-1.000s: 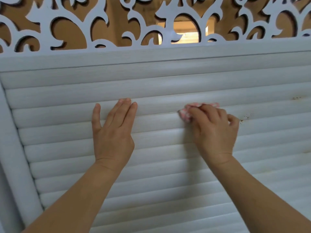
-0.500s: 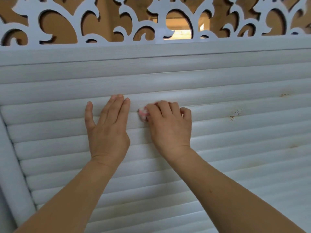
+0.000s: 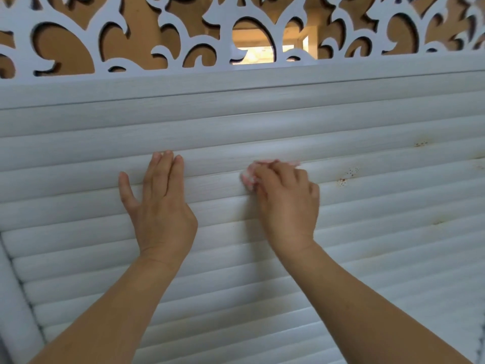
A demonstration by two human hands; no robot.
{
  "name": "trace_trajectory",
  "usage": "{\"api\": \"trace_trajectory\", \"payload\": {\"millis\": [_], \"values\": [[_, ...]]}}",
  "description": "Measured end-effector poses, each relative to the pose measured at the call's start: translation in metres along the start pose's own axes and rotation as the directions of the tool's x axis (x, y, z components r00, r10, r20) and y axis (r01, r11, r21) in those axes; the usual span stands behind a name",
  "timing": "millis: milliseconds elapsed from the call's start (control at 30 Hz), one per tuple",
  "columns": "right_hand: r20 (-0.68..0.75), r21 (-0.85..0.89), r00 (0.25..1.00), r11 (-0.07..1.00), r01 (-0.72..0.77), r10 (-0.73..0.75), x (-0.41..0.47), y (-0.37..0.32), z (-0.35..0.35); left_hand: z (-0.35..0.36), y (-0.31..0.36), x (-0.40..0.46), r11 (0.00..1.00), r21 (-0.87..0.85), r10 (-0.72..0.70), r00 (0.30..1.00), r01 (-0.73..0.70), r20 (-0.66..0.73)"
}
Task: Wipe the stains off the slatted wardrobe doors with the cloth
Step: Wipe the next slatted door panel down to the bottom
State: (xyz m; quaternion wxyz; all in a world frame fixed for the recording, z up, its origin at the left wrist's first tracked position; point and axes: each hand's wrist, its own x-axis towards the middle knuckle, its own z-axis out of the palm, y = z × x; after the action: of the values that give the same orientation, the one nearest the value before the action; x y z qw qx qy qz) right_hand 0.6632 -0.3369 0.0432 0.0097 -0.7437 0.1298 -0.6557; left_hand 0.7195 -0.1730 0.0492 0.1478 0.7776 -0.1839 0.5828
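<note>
The white slatted wardrobe door fills the view. My left hand lies flat on the slats, fingers together and thumb spread. My right hand presses a small pink and white cloth against a slat; only the cloth's edges show past my fingers. A cluster of brown stain specks sits on the slats to the right of that hand. A smaller stain marks a higher slat further right, and a faint mark lies lower.
Above the slats runs a white carved fretwork panel with brown backing and a lit opening. The door's rounded frame post runs down the lower left.
My right hand with the cloth slid left next to the left hand, then back to the right along the slat. The left hand stayed flat in place.
</note>
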Motion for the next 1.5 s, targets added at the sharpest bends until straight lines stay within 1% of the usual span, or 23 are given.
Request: {"api": "trace_trajectory", "payload": {"millis": [100, 167, 200, 267, 300, 333, 400, 467, 533, 600, 667, 700, 767, 867, 1033, 1167, 1233, 1333, 1433, 1500], "values": [[0.006, 0.067, 0.971, 0.969, 0.239, -0.24, -0.018, -0.01, 0.005, -0.002, -0.002, 0.001, 1.0, 0.003, 0.019, 1.0, -0.019, 0.017], [0.007, 0.079, 0.943, 0.94, 0.331, -0.332, -0.029, -0.004, 0.005, -0.004, -0.005, 0.001, 0.999, 0.008, 0.036, 0.999, -0.037, 0.026], [0.01, 0.069, 0.935, 0.933, 0.354, -0.355, -0.031, 0.003, 0.004, -0.004, -0.006, 0.001, 0.999, 0.01, 0.046, 0.998, -0.046, 0.032], [0.011, 0.046, 0.94, 0.939, 0.34, -0.341, -0.033, 0.018, 0.003, -0.006, -0.01, 0.0, 0.997, 0.023, 0.07, 0.997, -0.071, 0.04], [0.002, 0.033, 0.953, 0.952, 0.304, -0.304, -0.033, 0.027, 0.003, -0.006, -0.012, 0.0, 0.996, 0.027, 0.084, 0.996, -0.085, 0.042], [-0.009, 0.024, 0.969, 0.969, 0.248, -0.247, -0.033, 0.035, 0.002, -0.007, -0.015, 0.0, 0.994, 0.033, 0.098, 0.994, -0.1, 0.044], [-0.029, 0.017, 0.996, 0.996, 0.082, -0.081, -0.036, 0.05, 0.001, -0.007, -0.02, -0.002, 0.989, 0.044, 0.137, 0.99, -0.138, 0.042], [-0.05, 0.022, 0.996, 0.997, -0.079, 0.08, -0.039, 0.053, 0.003, -0.006, -0.026, -0.01, 0.982, 0.058, 0.177, 0.983, -0.18, 0.044], [-0.071, 0.025, 0.982, 0.985, -0.172, 0.173, -0.042, 0.045, 0.007, -0.007, -0.031, -0.021, 0.975, 0.062, 0.211, 0.976, -0.214, 0.056], [-0.082, 0.037, 0.976, 0.979, -0.199, 0.201, -0.046, 0.03, 0.012, -0.007, -0.035, -0.034, 0.969, 0.066, 0.233, 0.969, -0.238, 0.083], [-0.075, 0.031, 0.981, 0.984, -0.177, 0.179, -0.051, 0.013, 0.015, -0.008, -0.038, -0.046, 0.965, 0.066, 0.244, 0.962, -0.253, 0.119], [-0.065, 0.014, 0.987, 0.99, -0.143, 0.144, -0.056, 0.006, 0.017, -0.008, -0.039, -0.051, 0.964, 0.062, 0.247, 0.96, -0.257, 0.133], [-0.032, -0.005, 0.999, 0.999, -0.039, 0.039, -0.066, -0.008, 0.02, -0.006, -0.041, -0.06, 0.964, 0.055, 0.249, 0.957, -0.259, 0.15], [0.036, 0.041, 0.994, 0.994, 0.103, -0.104, -0.075, -0.031, 0.021, -0.003, -0.044, -0.065, 0.965, 0.053, 0.248, 0.957, -0.258, 0.154], [0.082, 0.174, 0.954, 0.947, 0.271, -0.288, -0.089, -0.058, 0.027, -0.001, -0.044, -0.064, 0.964, 0.048, 0.252, 0.957, -0.261, 0.143], [0.051, 0.162, 0.907, 0.899, 0.406, -0.419, -0.093, -0.042, 0.028, -0.003, -0.047, -0.063, 0.96, 0.056, 0.264, 0.953, -0.275, 0.146], [0.044, 0.154, 0.904, 0.897, 0.414, -0.425, -0.093, -0.027, 0.026, -0.003, -0.049, -0.063, 0.956, 0.07, 0.273, 0.95, -0.285, 0.152], [0.057, 0.137, 0.934, 0.929, 0.343, -0.353, -0.094, -0.003, 0.023, -0.003, -0.051, -0.065, 0.955, 0.085, 0.271, 0.95, -0.286, 0.154], [0.077, 0.111, 0.967, 0.966, 0.234, -0.243, -0.093, 0.024, 0.017, -0.003, -0.053, -0.068, 0.955, 0.09, 0.268, 0.952, -0.282, 0.145], [0.088, 0.123, 0.988, 0.986, 0.114, -0.125, -0.089, 0.039, 0.01, -0.002, -0.054, -0.07, 0.957, 0.086, 0.264, 0.955, -0.277, 0.137]]}}
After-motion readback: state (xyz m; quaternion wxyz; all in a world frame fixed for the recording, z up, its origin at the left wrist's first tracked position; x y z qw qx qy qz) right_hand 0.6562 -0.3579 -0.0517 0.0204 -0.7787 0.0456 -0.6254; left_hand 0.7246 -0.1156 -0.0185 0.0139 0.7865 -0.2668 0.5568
